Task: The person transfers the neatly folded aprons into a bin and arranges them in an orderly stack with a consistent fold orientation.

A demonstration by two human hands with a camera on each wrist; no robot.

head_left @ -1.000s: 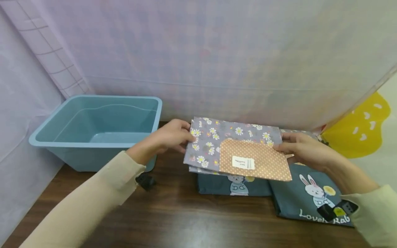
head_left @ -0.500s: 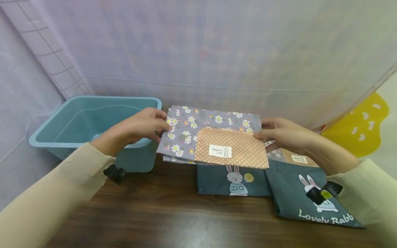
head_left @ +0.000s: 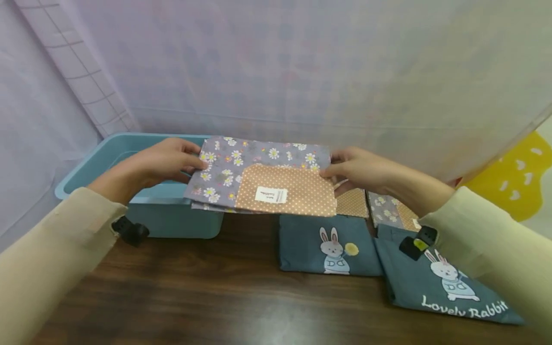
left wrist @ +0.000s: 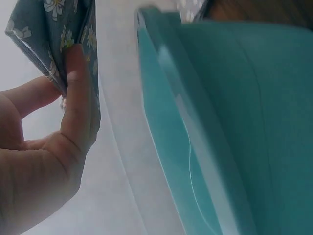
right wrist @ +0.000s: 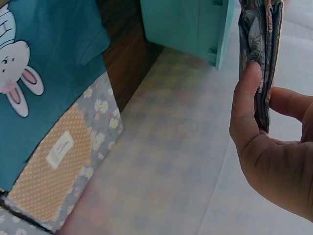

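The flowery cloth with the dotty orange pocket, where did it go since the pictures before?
Both hands carried the folded grey daisy-print cloth with the orange dotted pocket leftward and up, off the pile, until its left end hangs over the teal plastic tub. The left hand and right hand pinch its ends as before. The blue rabbit-print cloths and the tub stayed put on the dark wooden table.

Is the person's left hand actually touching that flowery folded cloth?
Touching. The left wrist view shows the left hand pinching the floral cloth edge between thumb and fingers.
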